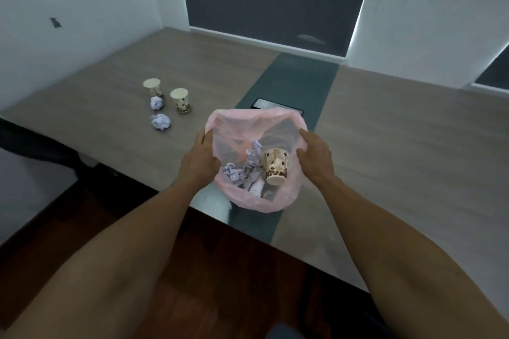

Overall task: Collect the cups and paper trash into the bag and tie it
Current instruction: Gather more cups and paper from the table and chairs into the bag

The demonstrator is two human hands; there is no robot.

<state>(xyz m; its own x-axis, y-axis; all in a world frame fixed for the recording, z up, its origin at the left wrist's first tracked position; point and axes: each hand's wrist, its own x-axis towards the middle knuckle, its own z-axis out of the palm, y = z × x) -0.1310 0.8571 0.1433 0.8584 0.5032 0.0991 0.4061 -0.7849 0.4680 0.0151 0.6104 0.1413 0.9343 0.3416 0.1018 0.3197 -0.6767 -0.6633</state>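
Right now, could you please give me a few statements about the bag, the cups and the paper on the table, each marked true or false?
1. Both hands hold the pink bag open: left hand, right hand. True.
2. The bag is tied shut. False: its mouth is wide open.
3. A cup in the bag lies on its side beside crumpled paper in the bag. True.
4. All cups are collected. False: the far cup and the near cup stand on the table.
5. Two paper balls remain out: far ball, near ball. True.
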